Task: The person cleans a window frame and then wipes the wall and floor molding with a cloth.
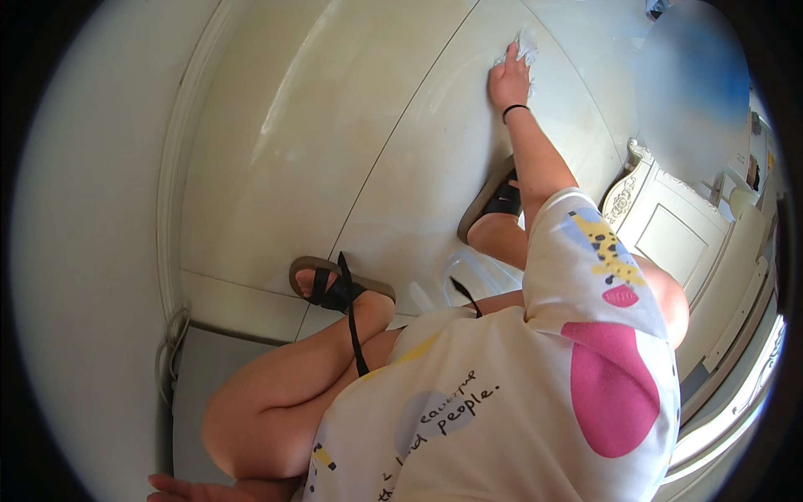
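Observation:
My right hand, with a black band on its wrist, reaches out and presses a crumpled white wipe or tissue against the glossy cream tiled floor. Part of the wipe shows beyond my fingertips, and the rest is hidden under my hand. My left hand is at the bottom left edge, beside my bent knee and partly cut off by the frame. Its visible fingers are apart, and nothing shows in them.
My feet in black strap sandals are on the tiles. A grey flat panel and a cable lie by the left wall's baseboard. Clear plastic, perhaps a stool, shows between my legs. A carved white furniture panel stands at right.

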`<state>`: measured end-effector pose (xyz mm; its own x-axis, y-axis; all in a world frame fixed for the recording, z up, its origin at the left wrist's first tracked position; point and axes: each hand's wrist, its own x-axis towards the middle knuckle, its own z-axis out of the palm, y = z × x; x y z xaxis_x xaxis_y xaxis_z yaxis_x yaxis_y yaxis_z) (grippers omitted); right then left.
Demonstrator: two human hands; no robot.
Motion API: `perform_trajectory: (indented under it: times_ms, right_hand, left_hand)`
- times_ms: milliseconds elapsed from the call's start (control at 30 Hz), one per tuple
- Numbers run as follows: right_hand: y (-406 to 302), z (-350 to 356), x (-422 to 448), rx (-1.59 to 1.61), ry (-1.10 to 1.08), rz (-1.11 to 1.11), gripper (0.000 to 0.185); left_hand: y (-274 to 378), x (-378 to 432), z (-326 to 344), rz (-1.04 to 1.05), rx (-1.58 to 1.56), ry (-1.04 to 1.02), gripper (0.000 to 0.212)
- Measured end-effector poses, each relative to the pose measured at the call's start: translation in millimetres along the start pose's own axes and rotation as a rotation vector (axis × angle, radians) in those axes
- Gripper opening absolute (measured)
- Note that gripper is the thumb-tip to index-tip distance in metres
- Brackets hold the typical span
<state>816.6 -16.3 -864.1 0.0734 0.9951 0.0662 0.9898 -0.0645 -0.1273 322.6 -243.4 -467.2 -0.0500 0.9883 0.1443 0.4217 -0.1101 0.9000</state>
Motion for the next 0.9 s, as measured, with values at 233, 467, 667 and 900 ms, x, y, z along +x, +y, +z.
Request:
perform_trajectory:
  times_ms: [233, 467, 667, 900]
  right_hand:
    - [-125, -50, -211, 0.083, -0.541, -0.233, 0.039]
    - [-73, 0, -135, 0.011, -0.174, -0.074, 0.046]
    - [-29, -7, -14, 0.032, -0.072, 0.106, 0.053]
    - [-138, -48, -242, 0.113, -0.637, -0.357, 0.040]
  left_hand:
    - [1, -1, 5, 0.027, -0.007, 0.009, 0.044]
    - [7, 1, 15, 0.025, -0.004, -0.037, 0.048]
    - [-3, -4, 7, 0.117, -0.021, -0.030, 0.047]
    - [-1, -10, 17, 0.219, -0.029, 0.151, 0.036]
